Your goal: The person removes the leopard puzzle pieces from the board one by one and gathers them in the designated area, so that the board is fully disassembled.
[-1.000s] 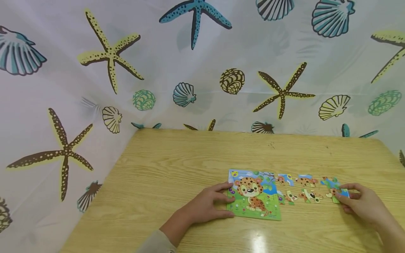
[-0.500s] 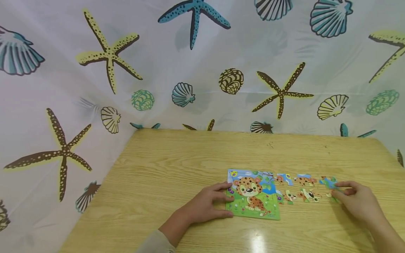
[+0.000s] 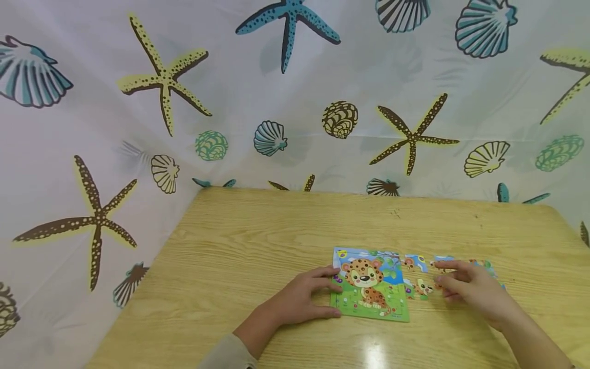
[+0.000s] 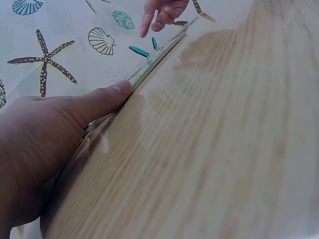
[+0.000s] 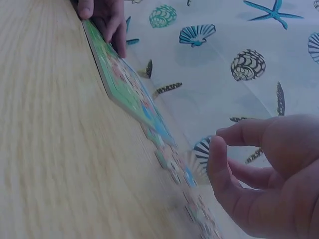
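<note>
A square picture puzzle board [image 3: 384,302] with a cartoon leopard lies flat on the table. My left hand [image 3: 299,300] rests at its left side, fingertips touching the edge, and the thumb [image 4: 107,102] lies against the board's side in the left wrist view. Two rows of loose puzzle pieces [image 3: 420,288] lie right of the board. Over the middle pieces hovers my right hand [image 3: 481,294], partly hiding them and those farther right. In the right wrist view its thumb and index fingertips are close together, with nothing visible between them.
The wooden table [image 3: 258,225] extends to a white curtain [image 3: 230,61] printed with starfish and shells, which hangs along the back and left side. Bare wood shows left of and behind the board.
My right hand has left the rightmost pieces, which stay on the table, and moved left over the middle ones. The left hand and the board keep their place.
</note>
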A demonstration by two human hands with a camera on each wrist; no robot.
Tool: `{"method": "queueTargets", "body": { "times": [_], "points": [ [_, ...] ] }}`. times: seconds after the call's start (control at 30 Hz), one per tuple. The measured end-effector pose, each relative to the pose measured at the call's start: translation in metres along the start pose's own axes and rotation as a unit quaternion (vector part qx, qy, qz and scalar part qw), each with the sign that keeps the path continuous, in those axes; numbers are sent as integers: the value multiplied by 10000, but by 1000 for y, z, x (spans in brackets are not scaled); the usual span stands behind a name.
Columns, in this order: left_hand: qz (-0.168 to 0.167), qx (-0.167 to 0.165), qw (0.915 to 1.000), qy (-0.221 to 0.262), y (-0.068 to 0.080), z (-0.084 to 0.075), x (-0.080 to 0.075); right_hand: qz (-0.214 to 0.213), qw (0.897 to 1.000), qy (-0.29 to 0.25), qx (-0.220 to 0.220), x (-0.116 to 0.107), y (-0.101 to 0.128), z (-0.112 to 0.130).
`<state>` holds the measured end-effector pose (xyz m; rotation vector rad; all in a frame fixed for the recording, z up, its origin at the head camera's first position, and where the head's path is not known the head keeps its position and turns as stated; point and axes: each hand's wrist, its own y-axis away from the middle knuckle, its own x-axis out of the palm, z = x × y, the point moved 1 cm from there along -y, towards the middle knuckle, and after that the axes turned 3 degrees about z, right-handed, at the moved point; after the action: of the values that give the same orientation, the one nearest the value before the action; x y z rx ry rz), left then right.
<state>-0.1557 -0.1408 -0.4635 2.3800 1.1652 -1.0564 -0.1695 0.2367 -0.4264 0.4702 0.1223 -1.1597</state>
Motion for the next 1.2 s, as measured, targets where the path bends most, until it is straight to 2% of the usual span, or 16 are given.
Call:
{"method": "queueTargets", "body": {
  "times": [0.23,0.37,0.6,0.7,0.8,0.93,1.03,1.2],
  "points": [
    [34,12,10000,13,-4,2,2,473,9975,141,-504,38,-15,23],
    [3,48,10000,31,-6,2,3,776,9947,46,-669,60,-26,35],
    [-29,88,9999,54,-9,1,4,1303,9895,-393,-493,99,-43,46],
    [-21,128,9999,47,-10,0,5,1432,9878,-385,-481,112,-47,46],
    [-27,128,9999,20,-11,1,6,1379,9880,-134,-687,122,-49,44],
    [-59,41,9999,-141,-9,5,7,958,9867,774,-1065,135,-47,44],
    [-73,-47,9996,-271,-6,7,6,645,9819,1367,-1140,143,-45,46],
    [-72,-94,9995,-279,-3,7,2,412,9842,1404,-994,148,-45,51]
  ]
}}
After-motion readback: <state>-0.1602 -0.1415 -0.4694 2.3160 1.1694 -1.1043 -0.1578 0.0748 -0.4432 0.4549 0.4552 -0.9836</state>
